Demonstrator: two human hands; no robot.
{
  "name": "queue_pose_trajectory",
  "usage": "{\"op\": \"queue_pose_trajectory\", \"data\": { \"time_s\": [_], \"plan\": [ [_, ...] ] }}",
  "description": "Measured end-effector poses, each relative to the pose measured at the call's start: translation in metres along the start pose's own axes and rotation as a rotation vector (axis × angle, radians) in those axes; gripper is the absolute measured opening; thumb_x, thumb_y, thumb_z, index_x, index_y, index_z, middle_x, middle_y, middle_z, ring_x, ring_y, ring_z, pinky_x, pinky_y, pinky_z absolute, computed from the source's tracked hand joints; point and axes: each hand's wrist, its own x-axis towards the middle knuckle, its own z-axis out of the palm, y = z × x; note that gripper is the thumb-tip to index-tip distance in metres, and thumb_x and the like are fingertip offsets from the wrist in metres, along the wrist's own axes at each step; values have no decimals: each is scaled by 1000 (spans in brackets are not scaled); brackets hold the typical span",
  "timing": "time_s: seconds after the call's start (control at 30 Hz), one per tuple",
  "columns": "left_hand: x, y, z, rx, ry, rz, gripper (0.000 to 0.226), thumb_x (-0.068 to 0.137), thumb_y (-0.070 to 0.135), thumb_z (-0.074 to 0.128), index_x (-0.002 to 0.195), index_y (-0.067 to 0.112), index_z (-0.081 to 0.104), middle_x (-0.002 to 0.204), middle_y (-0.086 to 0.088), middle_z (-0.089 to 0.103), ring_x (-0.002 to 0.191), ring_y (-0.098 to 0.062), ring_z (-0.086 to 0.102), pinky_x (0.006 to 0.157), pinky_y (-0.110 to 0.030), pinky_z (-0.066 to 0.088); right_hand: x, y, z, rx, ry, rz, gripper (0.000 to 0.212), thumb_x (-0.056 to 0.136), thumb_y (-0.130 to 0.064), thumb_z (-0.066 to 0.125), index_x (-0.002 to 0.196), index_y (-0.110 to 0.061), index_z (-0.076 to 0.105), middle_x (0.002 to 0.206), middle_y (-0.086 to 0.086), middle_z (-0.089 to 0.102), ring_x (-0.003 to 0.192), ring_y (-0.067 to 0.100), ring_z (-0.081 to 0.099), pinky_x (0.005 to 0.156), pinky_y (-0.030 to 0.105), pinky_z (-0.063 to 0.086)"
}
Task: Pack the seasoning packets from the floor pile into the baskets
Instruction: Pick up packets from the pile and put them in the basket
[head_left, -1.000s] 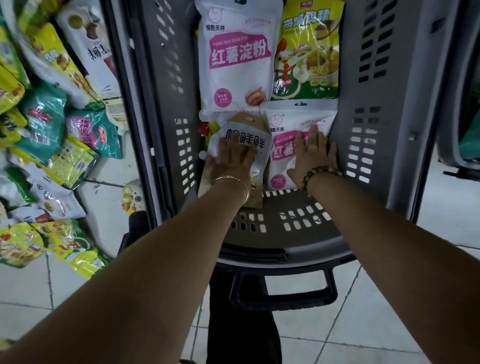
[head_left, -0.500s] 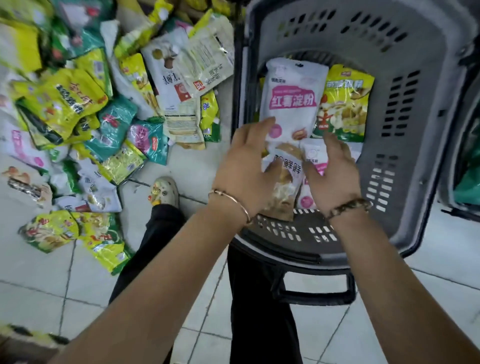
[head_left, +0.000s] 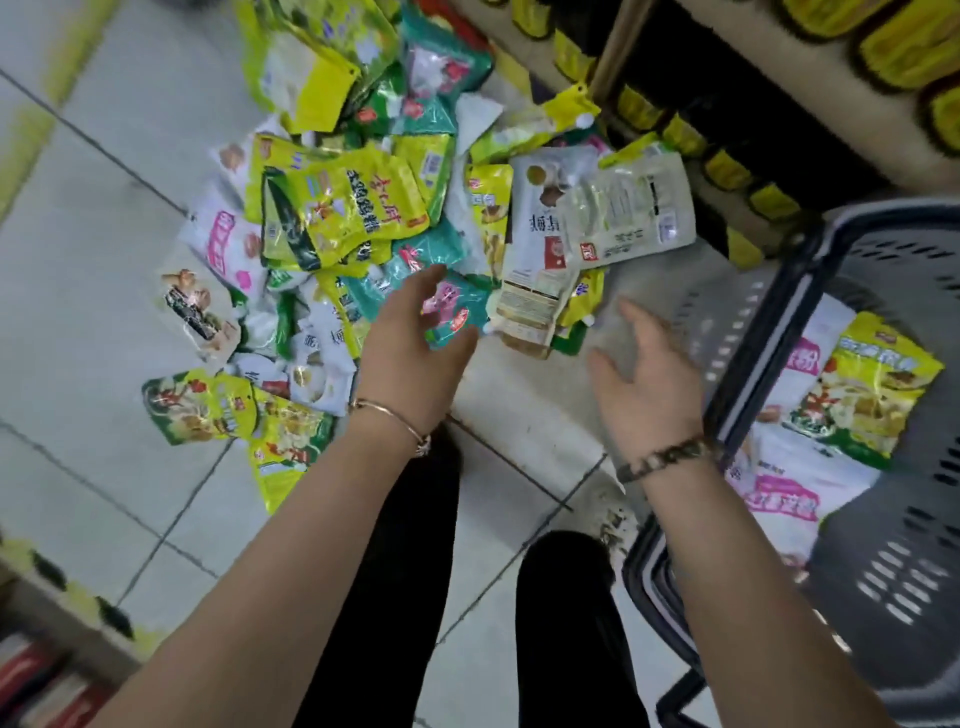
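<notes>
A pile of seasoning packets, yellow, teal and white, lies spread on the tiled floor at upper left. My left hand hovers open, holding nothing, over a teal and pink packet at the pile's near edge. My right hand is open and empty above bare floor, between the pile and the grey basket. In the basket lie a yellow-green packet and white packets with pink labels.
A shelf with yellow price tags and yellow goods runs along the top right, behind the basket. My black trouser legs and one shoe fill the lower middle. A low shelf edge sits at bottom left.
Both hands left the packets in the basket and swung left toward the floor pile. The view turned left, so the basket now sits at the right edge.
</notes>
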Motion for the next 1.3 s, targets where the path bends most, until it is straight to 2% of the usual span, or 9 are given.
{"op": "queue_pose_trajectory", "data": {
  "time_s": [0.1, 0.2, 0.3, 0.5, 0.73, 0.87, 1.1, 1.2, 1.3],
  "plan": [
    [29, -24, -37, -12, 30, -71, 52, 85, 11, 65, 133, 15, 46, 131, -3, 50, 105, -17, 56, 77, -12, 40, 16, -31, 31, 16, -60, 73, 50, 90, -22, 58, 137, -22, 44, 138, 0, 48, 120, 15, 46, 86, 10, 28],
    [55, -44, -68, 0, 40, -141, 53, 85, 11, 64, 134, 17, 45, 134, -5, 49, 108, -21, 57, 87, -29, 46, 30, -56, 60, 27, -140, 138, 44, 90, -24, 58, 134, -24, 48, 135, -3, 52, 108, 7, 49, 80, 8, 27],
    [77, -64, -89, 25, 32, -196, 52, 86, 11, 62, 135, 17, 44, 134, -3, 49, 111, -21, 56, 90, -33, 46, 44, -73, 85, 23, -178, 183, 39, 90, -24, 58, 129, -27, 53, 131, -6, 56, 95, 3, 49, 76, 9, 31],
    [114, -107, -101, 47, 5, -262, 50, 88, 12, 60, 136, 16, 44, 137, -2, 48, 111, -21, 55, 88, -28, 42, 83, -93, 144, 118, -214, 281, 35, 88, -20, 57, 124, -16, 57, 124, 1, 60, 108, 16, 55, 86, 24, 39],
    [167, -159, -85, 3, 35, -348, 43, 90, 11, 57, 131, 17, 48, 130, -5, 54, 104, -20, 58, 78, -26, 43, 139, -88, 240, 367, -353, 513, 27, 90, -9, 54, 114, 2, 60, 114, 22, 63, 89, 24, 59, 66, 27, 44],
    [198, -193, -73, -44, 89, -363, 38, 89, 11, 58, 126, 18, 53, 125, -2, 57, 95, -17, 59, 63, -19, 42, 166, -87, 298, 631, -484, 789, 8, 92, -22, 54, 90, -17, 60, 109, 4, 64, 88, 16, 62, 60, 26, 44],
    [237, -223, -58, -94, 129, -382, 32, 89, 11, 58, 120, 15, 58, 121, -10, 60, 83, -25, 59, 84, -43, 52, 230, -111, 359, 754, -433, 946, 46, 84, -54, 58, 105, -13, 53, 91, 3, 58, 89, 21, 59, 60, 33, 42],
    [258, -225, -59, -64, 140, -345, 32, 89, 14, 58, 122, 16, 57, 121, -8, 60, 88, -20, 57, 87, -34, 49, 248, -118, 367, 652, -479, 937, 59, 90, -60, 42, 120, -9, 52, 105, 14, 61, 99, 23, 59, 76, 36, 41],
    [270, -224, -62, -71, 145, -332, 33, 89, 13, 57, 122, 15, 58, 122, -9, 61, 93, -18, 57, 88, -36, 49, 248, -119, 369, 569, -442, 947, 52, 95, -55, 36, 72, -9, 45, 63, 18, 49, 57, 22, 49, 55, 28, 33]
  ]
}}
